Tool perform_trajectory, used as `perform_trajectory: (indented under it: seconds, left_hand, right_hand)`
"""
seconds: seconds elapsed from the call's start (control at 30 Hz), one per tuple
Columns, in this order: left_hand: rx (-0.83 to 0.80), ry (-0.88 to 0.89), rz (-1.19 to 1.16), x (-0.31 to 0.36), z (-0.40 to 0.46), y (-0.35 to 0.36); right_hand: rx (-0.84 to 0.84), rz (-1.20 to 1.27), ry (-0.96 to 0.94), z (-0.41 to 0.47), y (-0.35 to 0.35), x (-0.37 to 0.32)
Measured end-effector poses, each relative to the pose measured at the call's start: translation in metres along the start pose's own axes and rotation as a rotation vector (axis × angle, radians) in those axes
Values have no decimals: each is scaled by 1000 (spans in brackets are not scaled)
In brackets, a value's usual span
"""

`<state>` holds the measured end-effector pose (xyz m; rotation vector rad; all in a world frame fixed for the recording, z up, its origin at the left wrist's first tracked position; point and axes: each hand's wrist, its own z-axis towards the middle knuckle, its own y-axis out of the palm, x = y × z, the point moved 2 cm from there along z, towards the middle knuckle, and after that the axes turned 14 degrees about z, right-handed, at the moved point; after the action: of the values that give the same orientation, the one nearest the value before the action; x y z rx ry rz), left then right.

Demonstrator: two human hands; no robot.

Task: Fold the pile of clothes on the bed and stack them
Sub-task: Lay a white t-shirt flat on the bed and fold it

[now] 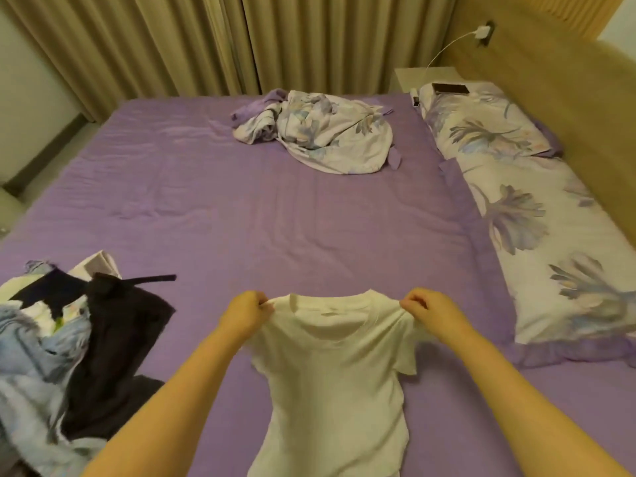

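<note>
A white short-sleeved T-shirt hangs spread out in front of me over the near part of the purple bed, collar at the top. My left hand pinches its left shoulder. My right hand pinches its right shoulder. Both sleeves droop below the hands. A pile of unfolded clothes lies at the near left of the bed, with a dark garment and light blue and patterned pieces mixed together.
A crumpled floral bedcover lies at the far middle of the bed. Two floral pillows line the right side by a wooden headboard. A dark phone sits on the far pillow. Beige curtains hang behind.
</note>
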<state>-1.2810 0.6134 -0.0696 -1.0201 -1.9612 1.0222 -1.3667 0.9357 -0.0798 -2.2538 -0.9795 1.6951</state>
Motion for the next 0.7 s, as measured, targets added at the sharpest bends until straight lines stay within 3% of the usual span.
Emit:
perform_trajectory:
  seconds: [0.13,0.33,0.4,0.5,0.57,0.7]
  left_hand:
    - [3,-145,43,-20,24,56]
    - [53,-122,336,-30,52,70]
    - [10,-101,38,-26,71,58]
    - [-81,-180,-559,-14,103,38]
    - [-79,-206,-653,-3,131,30]
    - [152,-137,-537,18,192,26]
  right_hand:
    - [-29,83,126,29,41,50]
    - [97,98,75,57,48,81]
    - [139,157,88,74,41,79]
    - [133,543,295,106,37,77]
    - [200,642,348,131,33,72]
    - [350,470,207,181,35,57]
